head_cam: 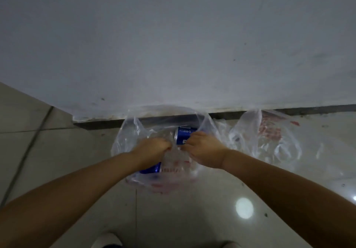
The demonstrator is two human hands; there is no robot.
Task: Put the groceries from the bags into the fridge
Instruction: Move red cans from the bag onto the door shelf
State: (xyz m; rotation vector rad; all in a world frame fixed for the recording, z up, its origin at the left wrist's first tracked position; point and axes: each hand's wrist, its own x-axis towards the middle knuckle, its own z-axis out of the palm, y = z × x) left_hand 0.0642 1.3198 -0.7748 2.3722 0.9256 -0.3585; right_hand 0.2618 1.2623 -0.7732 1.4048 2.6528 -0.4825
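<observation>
Both hands reach into a clear plastic bag (131, 143) on the glossy tiled floor (57, 151) — the left hand (154, 149) bunched on thin film, the right hand (202, 151) curled over a blue can (183, 135). A second blue can (152, 168) lies under the left wrist. Best to hold the crinkly mouth wide while lifting the smooth, rigid cylinder straight out — the film could snag.

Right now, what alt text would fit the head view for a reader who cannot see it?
Both hands, left hand and right hand, reach into a clear plastic bag on the tiled floor, around a blue can. A second blue can lies below; another clear bag sits right, by a white wall.
</observation>
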